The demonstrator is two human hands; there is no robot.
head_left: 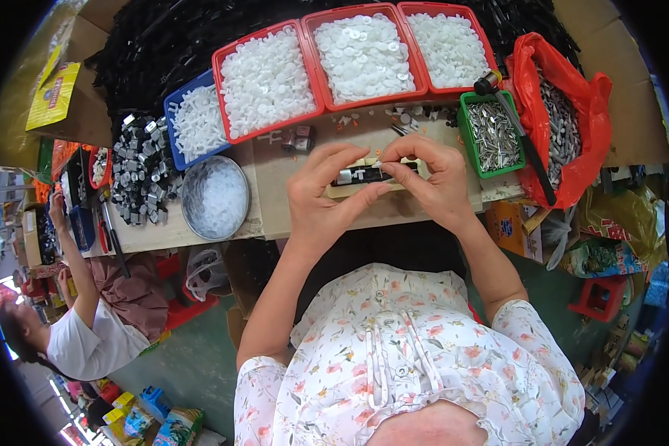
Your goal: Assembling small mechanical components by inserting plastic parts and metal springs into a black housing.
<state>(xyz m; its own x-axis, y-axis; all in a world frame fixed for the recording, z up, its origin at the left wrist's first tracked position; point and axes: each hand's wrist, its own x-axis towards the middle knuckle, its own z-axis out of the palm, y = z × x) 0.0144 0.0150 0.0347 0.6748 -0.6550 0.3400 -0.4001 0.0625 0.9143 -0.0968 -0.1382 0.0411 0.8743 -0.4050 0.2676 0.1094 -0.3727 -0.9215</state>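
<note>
Between my hands lies a small black assembly (364, 175) with white parts and a metallic end, set on a pale tan block (342, 191). My left hand (321, 186) curves around its left side, thumb and forefinger apart, the thumb reaching along the near edge. My right hand (432, 178) pinches over the assembly's middle, thumb against forefinger. What sits in that pinch is too small to name; a thin, light sliver shows by the fingertips. The fingers partly hide the assembly's right part.
Red trays (321, 97) of white plastic parts line the back. At left are a blue tray (177, 152), a round metal bowl (186, 215) and black-and-silver parts (137, 178). At right: a green tray (468, 152), a hammer (531, 152), a red bag (524, 63). A co-worker (89, 346) sits left.
</note>
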